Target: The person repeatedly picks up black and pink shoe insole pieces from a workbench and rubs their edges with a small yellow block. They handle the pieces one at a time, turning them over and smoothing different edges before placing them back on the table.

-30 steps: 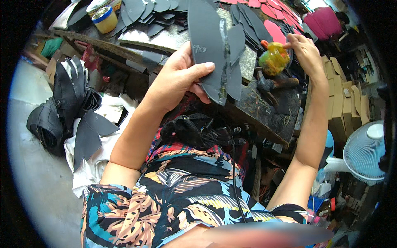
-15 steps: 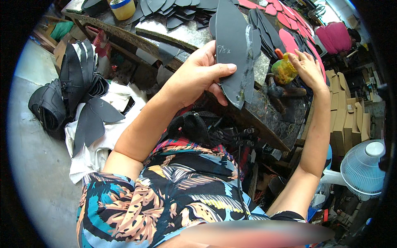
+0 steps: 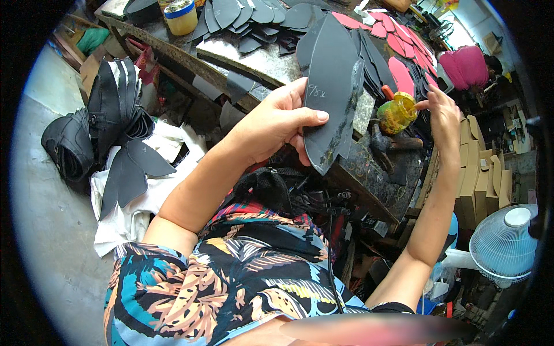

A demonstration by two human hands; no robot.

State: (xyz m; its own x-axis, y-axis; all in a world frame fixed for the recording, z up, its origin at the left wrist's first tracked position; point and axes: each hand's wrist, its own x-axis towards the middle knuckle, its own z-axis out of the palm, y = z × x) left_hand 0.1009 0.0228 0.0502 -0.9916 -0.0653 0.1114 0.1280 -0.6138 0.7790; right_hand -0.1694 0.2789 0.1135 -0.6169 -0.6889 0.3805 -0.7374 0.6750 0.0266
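Note:
My left hand [image 3: 283, 121] grips a black leaf-shaped sheet [image 3: 334, 86], thumb on its face and fingers beneath. A pale handwritten mark shows by the thumb, and a dark shiny strip runs down the right edge. Similar black pieces lie partly behind it. My right hand [image 3: 444, 118] holds nothing visible; its fingers stretch out beside a tilted, yellow-stained clear jar [image 3: 397, 115]. One fingertip is close to the jar's rim; I cannot tell whether it touches. An orange-red handle [image 3: 387, 92] shows behind the jar. Beneath the jar sits a hammer [image 3: 384, 141] with a dark head.
Black cut pieces [image 3: 248, 17] and pink-red ones [image 3: 398, 37] cover the far bench. A blue-rimmed jar [image 3: 180, 18] stands at far left. Black pieces [image 3: 124, 173] lie on white cloth at left. Cartons [image 3: 479, 179] and a fan [image 3: 505, 245] are at right.
My right hand has drawn back from above the jar's mouth to its right side, leaving the rim in sight. The left hand keeps hold of the black sheet, now slightly lower in view.

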